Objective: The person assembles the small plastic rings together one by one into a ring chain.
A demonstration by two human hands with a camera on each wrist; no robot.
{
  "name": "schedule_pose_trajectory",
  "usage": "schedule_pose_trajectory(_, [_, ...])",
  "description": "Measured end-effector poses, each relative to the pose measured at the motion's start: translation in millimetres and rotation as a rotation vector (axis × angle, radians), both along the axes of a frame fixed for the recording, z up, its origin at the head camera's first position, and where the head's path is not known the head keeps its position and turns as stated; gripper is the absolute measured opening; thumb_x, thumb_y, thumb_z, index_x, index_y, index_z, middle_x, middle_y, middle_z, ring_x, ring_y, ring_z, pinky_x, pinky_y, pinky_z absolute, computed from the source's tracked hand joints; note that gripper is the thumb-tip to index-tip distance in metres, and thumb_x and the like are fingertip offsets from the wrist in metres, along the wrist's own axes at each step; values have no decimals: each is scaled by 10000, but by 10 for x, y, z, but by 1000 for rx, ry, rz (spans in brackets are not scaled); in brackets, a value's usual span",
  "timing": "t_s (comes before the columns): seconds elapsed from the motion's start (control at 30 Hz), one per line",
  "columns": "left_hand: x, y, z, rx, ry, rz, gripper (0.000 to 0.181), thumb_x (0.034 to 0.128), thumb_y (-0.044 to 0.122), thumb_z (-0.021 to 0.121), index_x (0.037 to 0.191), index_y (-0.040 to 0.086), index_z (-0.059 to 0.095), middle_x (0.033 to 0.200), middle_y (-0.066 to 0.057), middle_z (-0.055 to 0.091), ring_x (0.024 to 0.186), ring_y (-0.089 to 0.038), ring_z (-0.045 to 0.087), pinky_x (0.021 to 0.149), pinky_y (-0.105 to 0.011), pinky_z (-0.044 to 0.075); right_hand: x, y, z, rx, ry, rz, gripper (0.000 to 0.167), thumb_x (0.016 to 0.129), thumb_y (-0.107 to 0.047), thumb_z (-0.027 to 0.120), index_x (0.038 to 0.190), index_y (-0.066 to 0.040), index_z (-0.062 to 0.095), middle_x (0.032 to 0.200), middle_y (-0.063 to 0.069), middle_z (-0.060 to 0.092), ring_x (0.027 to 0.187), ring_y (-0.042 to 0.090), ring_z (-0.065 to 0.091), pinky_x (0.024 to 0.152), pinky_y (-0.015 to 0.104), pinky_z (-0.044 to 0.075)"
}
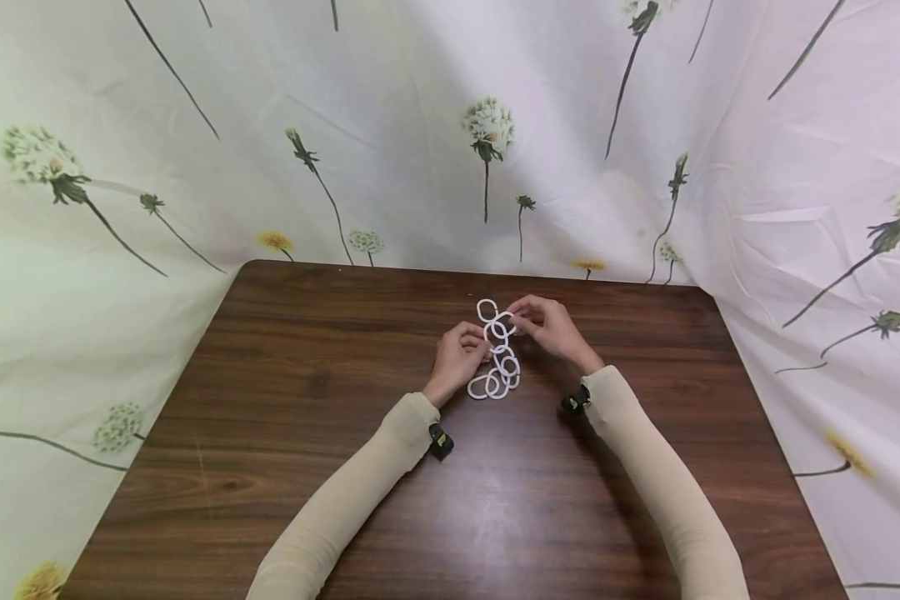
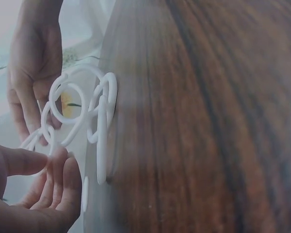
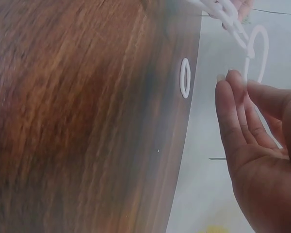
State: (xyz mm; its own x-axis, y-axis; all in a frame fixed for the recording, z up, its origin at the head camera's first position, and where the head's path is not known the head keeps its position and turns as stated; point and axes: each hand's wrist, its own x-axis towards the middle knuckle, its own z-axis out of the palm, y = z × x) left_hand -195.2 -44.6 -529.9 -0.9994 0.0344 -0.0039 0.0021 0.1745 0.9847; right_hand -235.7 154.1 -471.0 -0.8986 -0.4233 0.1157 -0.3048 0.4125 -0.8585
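Note:
A chain of several white plastic rings (image 1: pixel 507 367) lies partly on the table, its upper links raised between my two hands. My left hand (image 1: pixel 456 360) pinches one link between thumb and fingertips. At the chain's far end, my right hand (image 1: pixel 555 332) pinches another ring (image 3: pixel 263 53) between thumb and fingers. One separate white ring (image 3: pixel 185 78) lies flat on the wood, just beyond the chain. In the left wrist view, linked rings (image 2: pixel 102 141) rest against the tabletop below the hands.
The brown wooden table (image 1: pixel 307 358) extends around both hands. A white cloth with printed flowers (image 1: pixel 412 150) hangs behind its far edge and along the sides. Dark wrist cameras (image 1: pixel 441 442) sit on both cream sleeves (image 1: pixel 367 475).

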Motion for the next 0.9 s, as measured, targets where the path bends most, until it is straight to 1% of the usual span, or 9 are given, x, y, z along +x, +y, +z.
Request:
schedule_pose_trajectory(0.03, [1,0,2,-1,1,-2,208,946,-5,677,1140,-74,648,977,-267,772,877,-388,779,726,-255,635,-2,-1,-5,-11,-9,5,222,994,32,641,1191,132,660,1107,363,700,963,488,724,866,671,576])
schedule_pose_trajectory(0.2, [2,1,12,-7,13,-6,218,945,-15,667,1148,-90,641,986,-274,770,883,-401,774,708,-222,620,-3,-14,-7,-32,-20,28,215,995,39,635,1191,124,658,1113,391,689,951,494,722,876,675,573])
schedule_pose_trajectory(0.27, [1,4,11,-10,12,-5,205,946,-18,666,1140,-79,643,987,-273,770,886,-405,774,702,-215,617,-1,-20,-7,-33,-19,34,214,995,43,632,1191,128,653,1107,393,688,944,488,722,872,665,579])
schedule_pose_trajectory(0.37, [-4,5,5,-12,10,-8,200,953,-19,664,1142,-77,641,995,-275,771,894,-411,772,705,-217,618,11,-38,11,-38,-29,40,211,992,49,633,1186,132,656,1096,385,696,940,489,720,865,674,578])
schedule_pose_trajectory(0.5, [-5,6,6,-14,24,-13,208,956,-27,654,1149,-102,635,998,-284,769,895,-420,770,720,-236,628,12,-63,9,-48,-45,45,211,987,58,636,1181,135,664,1090,378,704,948,501,719,862,692,571])
schedule_pose_trajectory(0.57, [0,6,12,-15,32,-13,209,955,-35,649,1148,-112,633,995,-289,768,892,-423,770,723,-243,631,-15,-70,-36,-55,-50,45,221,984,64,636,1185,153,661,1089,381,704,950,517,715,863,700,567])
schedule_pose_trajectory(0.67, [4,5,17,-11,39,-12,209,953,-47,644,1147,-122,630,995,-298,765,889,-431,768,729,-264,639,-92,-67,-172,-59,-49,38,241,983,60,642,1199,164,660,1096,377,707,959,532,713,861,694,571])
schedule_pose_trajectory(0.8, [-4,1,3,1,42,-15,210,952,-63,639,1147,-138,622,993,-316,759,887,-447,765,744,-312,654,-179,-46,-334,-68,-35,18,249,979,35,664,1199,151,670,1086,360,720,941,527,722,845,650,596])
schedule_pose_trajectory(0.9, [-15,-3,3,-3,39,-16,213,949,-60,648,1147,-133,623,991,-310,761,885,-437,768,749,-314,656,-209,-24,-374,-77,-18,4,232,969,7,694,1172,117,700,1062,332,741,896,496,739,820,598,621])
